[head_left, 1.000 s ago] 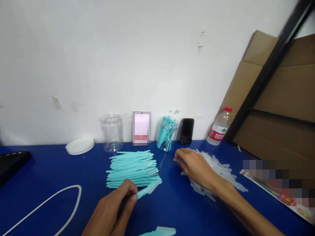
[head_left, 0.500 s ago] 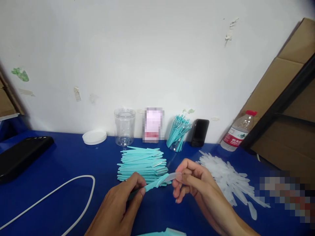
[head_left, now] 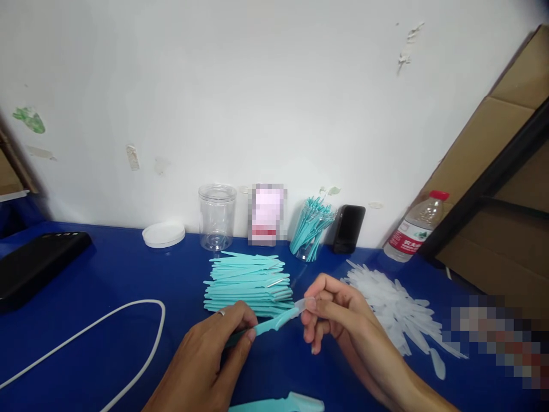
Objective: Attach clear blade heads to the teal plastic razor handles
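Head view, sole view supplied. The left hand (head_left: 210,355) grips the teal tool (head_left: 274,324) between thumb and forefinger, above the bench (head_left: 107,274). The right hand (head_left: 347,320) pinches the translucent cover (head_left: 304,305), which sits over the tip of that tool; whether it is fully seated cannot be determined, as the fingers hide its far end.

Progress, judged from the present layout: one piece, the capped tool (head_left: 295,403), lies at the lower edge of the view with a translucent cover on its end, and counts as done. The stack of teal tools (head_left: 246,286) lies just beyond the left hand; metal edges show on some and no covers are evident, so most of the work appears outstanding. The loose covers (head_left: 394,309) are heaped to the right, beside the right hand. The upright tools (head_left: 313,226) stand in a jar (head_left: 305,254) near the wall; whether they bear covers is too small to tell
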### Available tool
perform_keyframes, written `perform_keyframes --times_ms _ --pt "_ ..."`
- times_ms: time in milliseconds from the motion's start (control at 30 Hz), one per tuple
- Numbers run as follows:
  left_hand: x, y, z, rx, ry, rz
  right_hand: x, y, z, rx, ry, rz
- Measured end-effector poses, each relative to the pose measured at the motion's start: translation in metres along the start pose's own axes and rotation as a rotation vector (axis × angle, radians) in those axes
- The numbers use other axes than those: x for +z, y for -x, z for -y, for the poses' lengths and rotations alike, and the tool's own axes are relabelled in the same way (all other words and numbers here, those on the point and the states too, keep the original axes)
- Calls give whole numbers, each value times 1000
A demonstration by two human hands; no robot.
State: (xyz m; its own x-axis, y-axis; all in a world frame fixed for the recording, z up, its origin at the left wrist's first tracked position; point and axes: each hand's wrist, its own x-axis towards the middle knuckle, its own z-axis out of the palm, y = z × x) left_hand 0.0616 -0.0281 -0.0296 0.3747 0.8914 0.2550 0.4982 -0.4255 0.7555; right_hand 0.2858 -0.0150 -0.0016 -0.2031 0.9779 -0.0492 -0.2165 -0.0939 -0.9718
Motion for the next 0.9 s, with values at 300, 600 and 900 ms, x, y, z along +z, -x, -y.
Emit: perform_keyframes --times_ms 300,600,900 --pt "-4 1 -6 34 78 -34 -2 -1 -5 147 -225 149" --pt "-5 9 -12 221 -12 -204 -7 1 -10 287 -208 482" --pt "-5 0 2 95 -191 36 -38 -12 40 -217 196 12"
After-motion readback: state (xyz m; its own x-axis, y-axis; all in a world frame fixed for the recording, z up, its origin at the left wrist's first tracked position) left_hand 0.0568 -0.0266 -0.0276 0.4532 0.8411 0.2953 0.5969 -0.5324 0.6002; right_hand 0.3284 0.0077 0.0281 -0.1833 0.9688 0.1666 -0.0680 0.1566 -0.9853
